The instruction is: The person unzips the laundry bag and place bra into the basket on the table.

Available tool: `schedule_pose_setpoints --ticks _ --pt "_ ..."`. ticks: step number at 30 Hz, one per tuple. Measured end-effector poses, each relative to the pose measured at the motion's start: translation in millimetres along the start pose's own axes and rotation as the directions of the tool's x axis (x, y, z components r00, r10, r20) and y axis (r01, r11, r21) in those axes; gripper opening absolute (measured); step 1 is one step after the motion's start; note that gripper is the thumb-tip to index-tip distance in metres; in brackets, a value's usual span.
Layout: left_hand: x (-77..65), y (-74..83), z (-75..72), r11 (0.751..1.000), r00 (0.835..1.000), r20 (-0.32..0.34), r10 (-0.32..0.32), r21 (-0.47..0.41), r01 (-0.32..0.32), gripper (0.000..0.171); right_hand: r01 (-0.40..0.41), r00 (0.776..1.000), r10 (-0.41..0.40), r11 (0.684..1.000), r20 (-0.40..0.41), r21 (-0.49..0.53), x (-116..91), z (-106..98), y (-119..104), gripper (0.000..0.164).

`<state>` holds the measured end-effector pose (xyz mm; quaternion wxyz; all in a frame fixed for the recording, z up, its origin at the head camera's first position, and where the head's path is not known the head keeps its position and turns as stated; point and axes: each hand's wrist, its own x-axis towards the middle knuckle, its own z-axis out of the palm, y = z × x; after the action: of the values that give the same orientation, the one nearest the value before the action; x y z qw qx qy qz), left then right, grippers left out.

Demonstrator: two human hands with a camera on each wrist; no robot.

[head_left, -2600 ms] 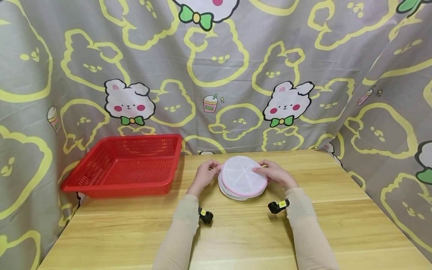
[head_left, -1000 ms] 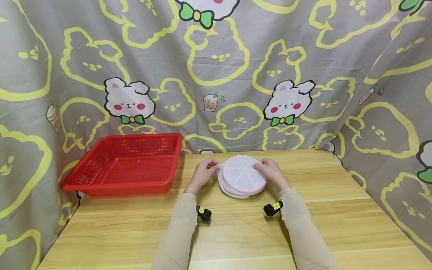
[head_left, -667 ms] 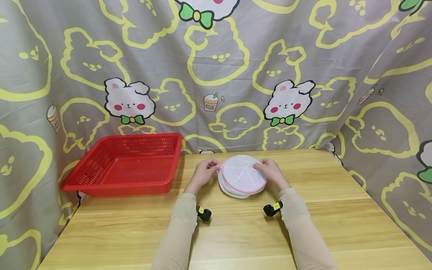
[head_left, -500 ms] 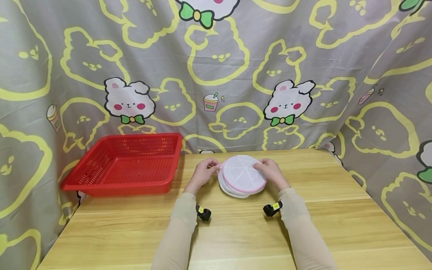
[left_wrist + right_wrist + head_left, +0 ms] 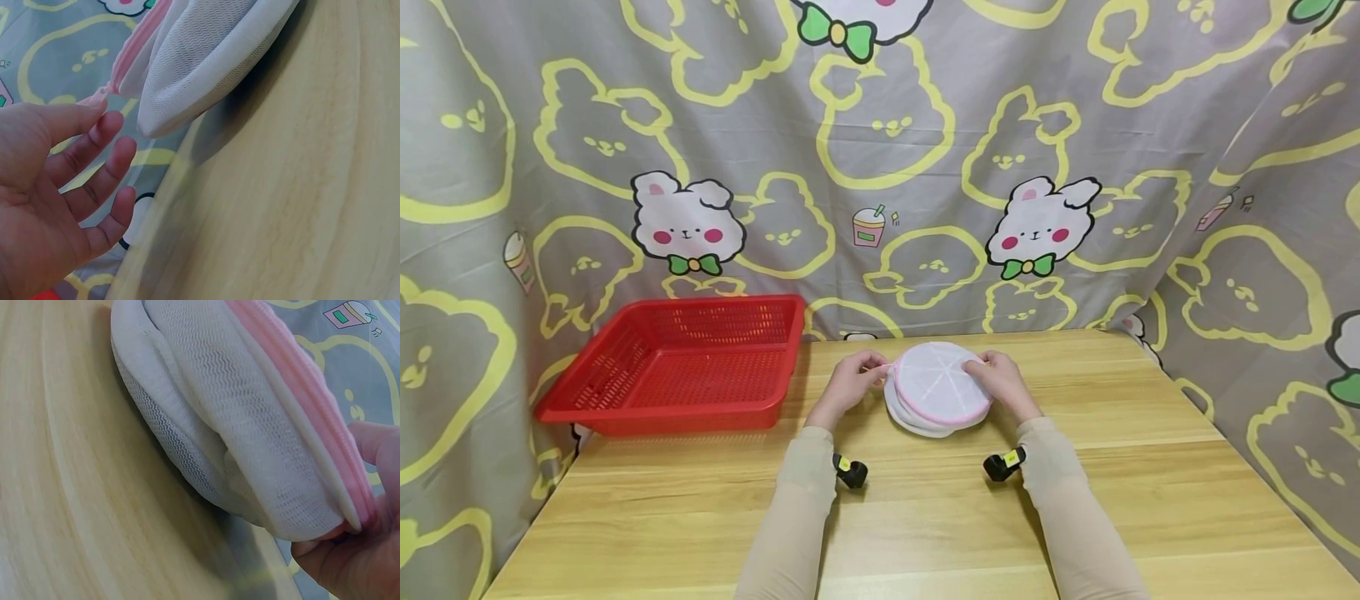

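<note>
A round white mesh laundry bag (image 5: 942, 383) with a pink zipper round its upper rim stands at the back middle of the table in the head view. On its left side my left hand (image 5: 852, 382) pinches the pink zipper end (image 5: 100, 95) between thumb and index finger, the other fingers spread loosely below. My right hand (image 5: 1003, 382) grips the bag's right edge, thumb over the top panel and fingers beneath. In the right wrist view the mesh side wall (image 5: 250, 431) looks folded and slack, and the pink zipper band (image 5: 306, 387) runs towards the right hand.
A red plastic basket (image 5: 658, 417) with perforated walls stands at the left back of the wooden table (image 5: 925, 533). Behind and at both sides hangs a grey curtain (image 5: 917, 192) with yellow outlines and rabbit prints. A black camera is strapped to each wrist.
Since the oldest frame, my right hand has shifted slightly left, its thumb staying on the bag's top. Over the last second both hands and the bag have hardly moved.
</note>
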<state>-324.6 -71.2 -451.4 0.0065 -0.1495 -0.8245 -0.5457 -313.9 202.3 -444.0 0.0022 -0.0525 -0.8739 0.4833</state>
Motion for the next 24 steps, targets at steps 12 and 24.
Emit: schedule_pose_setpoints --ticks 12,24 --pt "0.1 -0.9 -6.9 0.999 0.998 0.066 0.011 0.030 -0.013 0.009 -0.002 0.999 0.003 1.000 -0.049 0.013 0.9 2.7 0.5 0.040" --pt "-0.2 -0.4 -9.3 1.000 0.990 0.140 0.000 0.014 -0.002 0.012 0.002 0.997 0.000 1.000 -0.080 0.025 0.6 2.8 0.4 0.036"
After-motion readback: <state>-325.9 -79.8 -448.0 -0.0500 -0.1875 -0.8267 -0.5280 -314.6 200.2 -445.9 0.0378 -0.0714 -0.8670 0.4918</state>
